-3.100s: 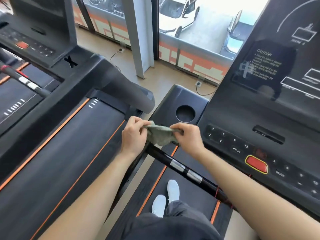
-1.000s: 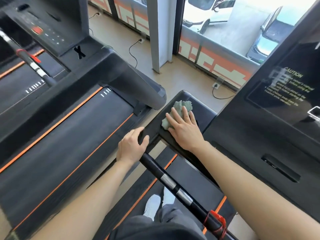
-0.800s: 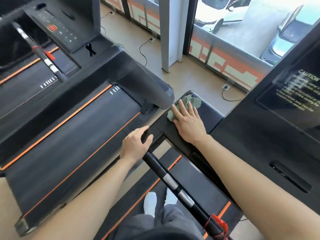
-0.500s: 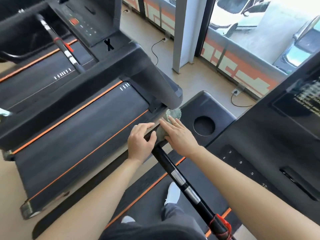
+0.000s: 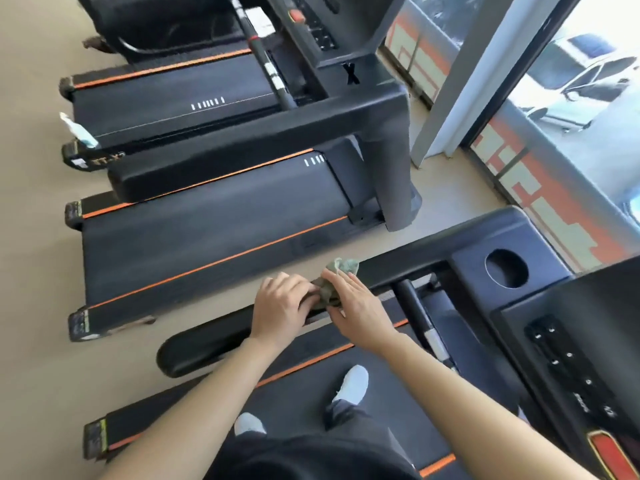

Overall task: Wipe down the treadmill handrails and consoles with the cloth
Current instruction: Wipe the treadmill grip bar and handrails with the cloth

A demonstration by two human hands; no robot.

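Cloth (image 5: pixel 334 282) — off the console tray (image 5: pixel 542 244), now on the handrail (image 5: pixel 214 337)

Cloth (image 5: pixel 337 277): crumpled, soft grey-green fabric. Handrail (image 5: pixel 207 341): matt black, smooth. Console (image 5: pixel 595 306): smooth black plastic, faint sheen. Crossbar (image 5: pixel 410 303): glossy black with bright metal bands. Running belt (image 5: pixel 298 393): matt, finely textured.

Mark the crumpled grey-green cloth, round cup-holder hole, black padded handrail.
crumpled grey-green cloth (image 5: pixel 341 265): head view, bunched upper edge.
round cup-holder hole (image 5: pixel 506 268): head view, dark centre.
black padded handrail (image 5: pixel 207 344): head view, bare near end.
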